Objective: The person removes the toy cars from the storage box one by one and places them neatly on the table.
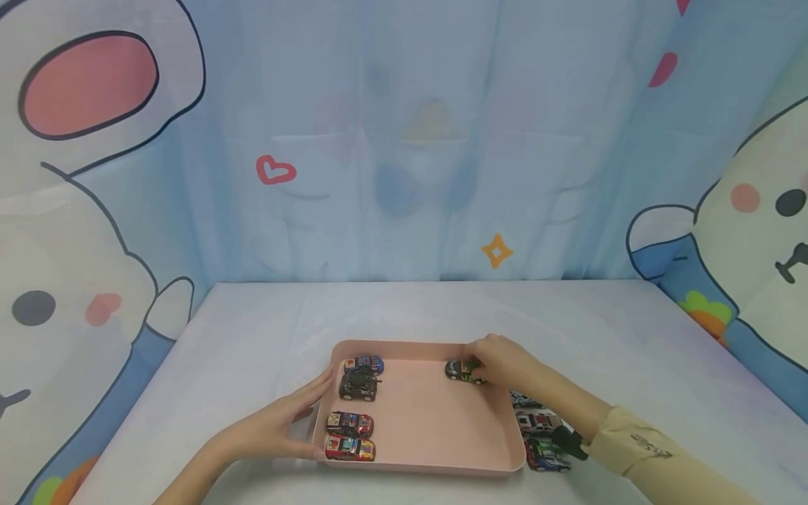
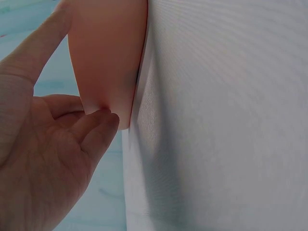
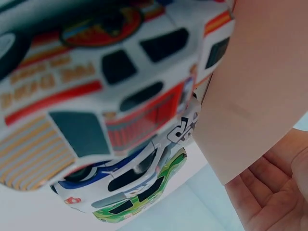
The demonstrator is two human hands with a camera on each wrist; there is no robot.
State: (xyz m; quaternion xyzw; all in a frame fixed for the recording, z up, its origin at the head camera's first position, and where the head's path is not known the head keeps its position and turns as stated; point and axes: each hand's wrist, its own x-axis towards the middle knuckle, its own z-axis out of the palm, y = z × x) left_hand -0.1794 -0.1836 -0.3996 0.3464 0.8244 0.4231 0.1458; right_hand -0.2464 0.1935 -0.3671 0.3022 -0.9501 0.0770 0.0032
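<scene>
A shallow pink tray [image 1: 435, 435] lies on the white table. My right hand [image 1: 501, 361] reaches over its back right part and pinches a dark green toy car [image 1: 459, 371], partly hidden by the fingers. My left hand [image 1: 278, 424] rests against the tray's left side, thumb near the front corner and fingers farther back. In the left wrist view its fingertips touch the outer wall [image 2: 108, 57]. Along the tray's left side stand a blue toy car [image 1: 363, 364], a black toy car [image 1: 358, 387], a red-and-black one [image 1: 350, 423] and a red-and-yellow one [image 1: 350, 448].
Outside the tray's right wall, under my right forearm, several toy cars stand close together. Among them are a white fire engine [image 3: 139, 82] and a green car [image 3: 139, 197]. A blue patterned curtain [image 1: 404, 210] hangs behind the table [image 1: 284, 315].
</scene>
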